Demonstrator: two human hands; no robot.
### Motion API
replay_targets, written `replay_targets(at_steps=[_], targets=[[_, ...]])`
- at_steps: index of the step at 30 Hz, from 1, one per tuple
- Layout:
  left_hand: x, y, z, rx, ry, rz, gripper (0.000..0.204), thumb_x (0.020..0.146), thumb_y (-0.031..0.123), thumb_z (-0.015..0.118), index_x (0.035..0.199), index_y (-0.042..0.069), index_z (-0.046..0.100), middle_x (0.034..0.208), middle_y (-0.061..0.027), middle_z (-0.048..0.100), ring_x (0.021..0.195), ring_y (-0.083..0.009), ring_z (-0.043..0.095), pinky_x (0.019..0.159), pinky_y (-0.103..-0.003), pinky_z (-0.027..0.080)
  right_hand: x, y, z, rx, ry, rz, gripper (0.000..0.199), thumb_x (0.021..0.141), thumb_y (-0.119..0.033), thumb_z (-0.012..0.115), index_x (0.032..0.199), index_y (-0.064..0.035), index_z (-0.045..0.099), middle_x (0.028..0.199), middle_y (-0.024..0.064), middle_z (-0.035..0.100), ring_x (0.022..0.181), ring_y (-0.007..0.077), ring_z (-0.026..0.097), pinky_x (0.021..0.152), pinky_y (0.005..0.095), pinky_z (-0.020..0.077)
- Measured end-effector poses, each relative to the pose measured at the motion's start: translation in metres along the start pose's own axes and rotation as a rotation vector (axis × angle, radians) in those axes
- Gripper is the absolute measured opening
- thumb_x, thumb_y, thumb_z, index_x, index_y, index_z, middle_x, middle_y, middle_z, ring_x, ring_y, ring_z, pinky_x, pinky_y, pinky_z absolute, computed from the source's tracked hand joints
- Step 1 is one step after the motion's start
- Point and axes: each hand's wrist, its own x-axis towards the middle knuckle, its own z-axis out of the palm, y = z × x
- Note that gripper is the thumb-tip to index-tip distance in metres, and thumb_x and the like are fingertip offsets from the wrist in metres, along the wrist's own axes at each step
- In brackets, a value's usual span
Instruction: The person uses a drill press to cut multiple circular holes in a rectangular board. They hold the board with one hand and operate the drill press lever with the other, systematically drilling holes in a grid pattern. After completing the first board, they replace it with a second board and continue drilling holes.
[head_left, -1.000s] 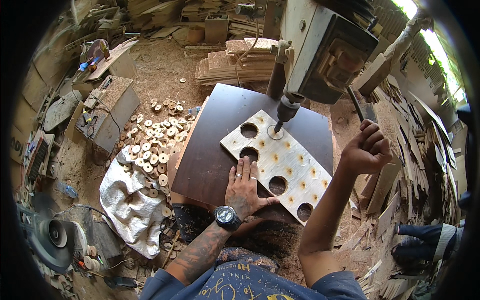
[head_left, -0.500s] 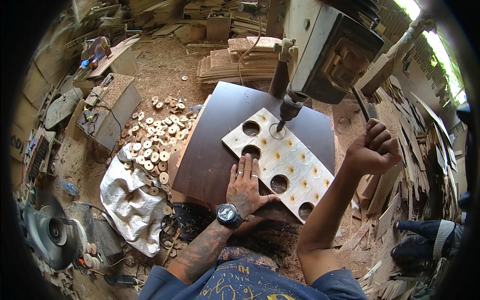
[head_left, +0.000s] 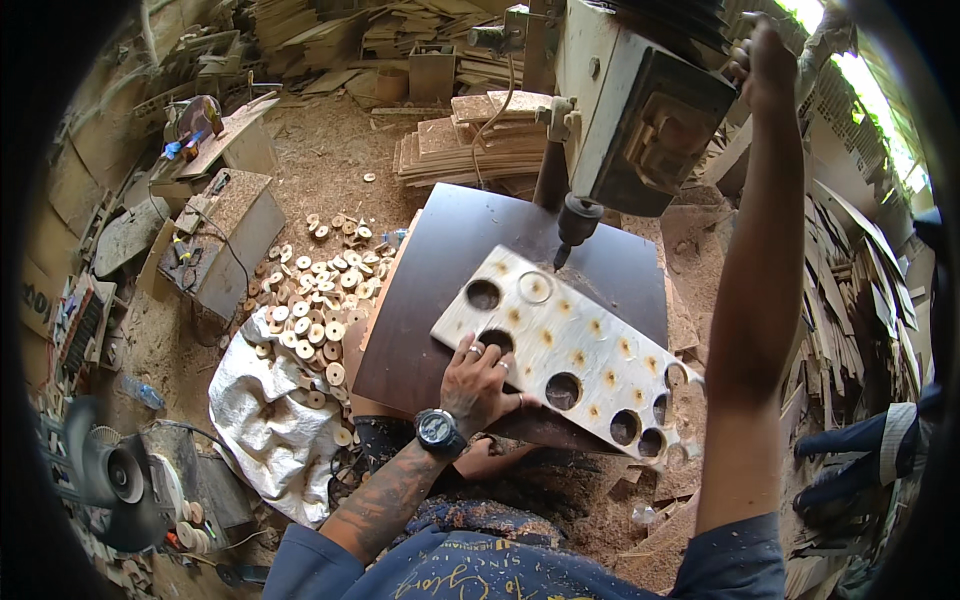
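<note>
A pale wooden board (head_left: 560, 345) with several round holes and scorched spots lies tilted on the dark tabletop (head_left: 400, 345). My left hand (head_left: 478, 388) grips its near left edge, fingers bent at a hole and thumb along the side. Above the far edge hangs the drill press chuck (head_left: 579, 220), its dark bit raised clear of the wood. A shallow ring-shaped cut (head_left: 535, 288) shows on the board near the bit. High at the right, my right hand (head_left: 768, 65) is closed around the drill press lever, which is mostly hidden by the hand and machine head (head_left: 645, 120).
Many small wooden discs (head_left: 320, 310) lie heaped on the floor at left, beside a white sack (head_left: 270, 420). A fan (head_left: 115, 470) stands at lower left. Stacked boards (head_left: 450, 150) lie behind the table, and wood offcuts (head_left: 850, 300) crowd the right. Another person's leg (head_left: 860, 445) shows at right.
My right hand has risen far up and away, and the bit has lifted off the board. The board has turned and slid slightly nearer, with my left hand's fingers now more bent on it.
</note>
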Motion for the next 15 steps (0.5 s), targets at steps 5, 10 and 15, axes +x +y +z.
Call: replay_targets(at_steps=[5,10,15], targets=[[-0.015,-0.008,-0.011,-0.029,0.121,-0.093,0.056,0.073,0.058,0.08,0.095,0.007,0.073,0.088,-0.0047,0.06,0.09,-0.0252,0.061,0.091,-0.041,0.046,0.035,0.023,0.013,-0.245,0.161,0.038,0.024,0.091,-0.028,0.067,0.084,-0.0071,0.059,0.064,-0.0004,0.043,0.05,0.0122,0.042,0.043,0.0271,0.0351],[-0.005,0.004,-0.005,-0.055,0.004,-0.207,0.048,0.078,0.051,0.08,0.095,0.007,0.073,0.088,-0.0054,0.061,0.088,-0.0263,0.06,0.087,-0.041,0.044,0.03,0.017,0.012,-0.224,0.167,0.037,0.025,0.09,-0.028,0.067,0.083,-0.0062,0.058,0.065,0.0008,0.044,0.049,0.0131,0.043,0.044,0.0272,0.0362],[0.001,-0.011,-0.017,0.034,-0.005,-0.193,0.075,0.074,0.063,0.079,0.118,0.003,0.068,0.112,-0.0109,0.06,0.113,-0.0318,0.055,0.105,-0.046,0.039,0.028,0.014,0.009,-0.209,0.177,0.028,0.025,0.09,-0.028,0.067,0.082,-0.0052,0.058,0.066,0.0019,0.046,0.049,0.014,0.043,0.044,0.0272,0.0373]])
